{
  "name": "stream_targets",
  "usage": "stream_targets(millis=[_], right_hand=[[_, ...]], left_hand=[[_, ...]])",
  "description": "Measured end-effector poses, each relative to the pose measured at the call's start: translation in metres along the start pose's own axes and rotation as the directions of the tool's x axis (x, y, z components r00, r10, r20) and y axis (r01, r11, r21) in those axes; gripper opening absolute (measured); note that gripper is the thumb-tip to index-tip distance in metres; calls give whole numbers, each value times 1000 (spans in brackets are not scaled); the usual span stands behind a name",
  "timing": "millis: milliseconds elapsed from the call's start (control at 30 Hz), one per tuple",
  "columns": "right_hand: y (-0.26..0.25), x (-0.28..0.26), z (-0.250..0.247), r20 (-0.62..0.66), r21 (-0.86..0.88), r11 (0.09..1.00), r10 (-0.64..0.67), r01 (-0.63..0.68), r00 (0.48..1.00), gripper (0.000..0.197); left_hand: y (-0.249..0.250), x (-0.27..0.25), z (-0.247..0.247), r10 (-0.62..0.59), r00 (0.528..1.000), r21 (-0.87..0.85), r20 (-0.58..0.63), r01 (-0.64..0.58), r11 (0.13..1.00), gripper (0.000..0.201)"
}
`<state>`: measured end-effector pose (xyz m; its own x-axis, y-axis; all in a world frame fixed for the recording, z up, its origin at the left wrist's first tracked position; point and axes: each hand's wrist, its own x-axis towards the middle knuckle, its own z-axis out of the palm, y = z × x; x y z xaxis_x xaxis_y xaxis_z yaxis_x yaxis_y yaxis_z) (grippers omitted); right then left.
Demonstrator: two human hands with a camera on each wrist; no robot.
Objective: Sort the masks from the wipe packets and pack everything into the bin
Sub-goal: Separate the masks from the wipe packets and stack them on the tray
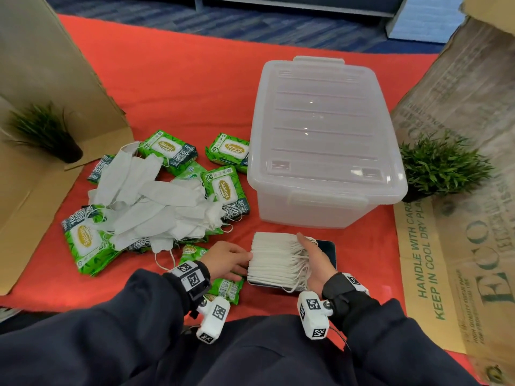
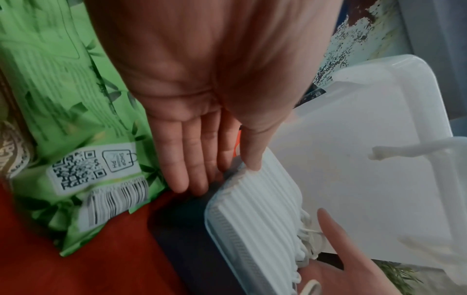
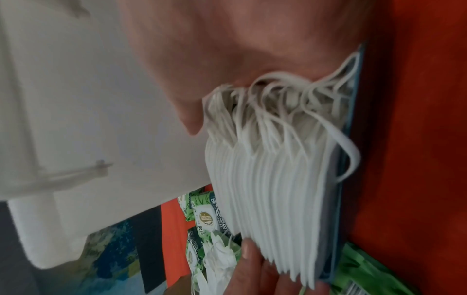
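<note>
A thick stack of white masks (image 1: 278, 257) stands on edge on a dark flat slab (image 1: 327, 247) just in front of the clear plastic bin (image 1: 320, 129), whose lid is on. My left hand (image 1: 228, 259) presses straight fingers against the stack's left end (image 2: 262, 199). My right hand (image 1: 312, 257) lies flat along the right end, against the ear loops (image 3: 278, 103). Loose masks (image 1: 156, 201) lie heaped over several green wipe packets (image 1: 225, 188) at the left. One wipe packet (image 2: 63, 99) lies under my left wrist.
A red cloth (image 1: 181, 79) covers the table. Cardboard sheets stand at the left (image 1: 41, 79) and right (image 1: 459, 190). A small potted plant (image 1: 44, 132) sits at the left and another plant (image 1: 440, 165) beside the bin's right side.
</note>
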<state>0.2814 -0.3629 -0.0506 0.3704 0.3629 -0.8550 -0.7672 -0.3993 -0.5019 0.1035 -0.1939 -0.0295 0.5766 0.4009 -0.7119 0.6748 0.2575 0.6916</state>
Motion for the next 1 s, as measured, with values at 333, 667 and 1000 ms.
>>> stream_targets(millis=[333, 667, 1000], right_hand=[[0, -12, -7, 94, 161, 987, -9, -6, 996, 67], [0, -14, -16, 251, 330, 941, -9, -77, 968, 72], [3, -6, -13, -81, 98, 984, -143, 150, 986, 58]], left_hand=[[10, 8, 0, 50, 998, 184, 24, -54, 981, 35], [22, 13, 46, 595, 702, 865, 392, -501, 21, 122], [-4, 21, 16, 469, 764, 883, 443, -462, -82, 126]])
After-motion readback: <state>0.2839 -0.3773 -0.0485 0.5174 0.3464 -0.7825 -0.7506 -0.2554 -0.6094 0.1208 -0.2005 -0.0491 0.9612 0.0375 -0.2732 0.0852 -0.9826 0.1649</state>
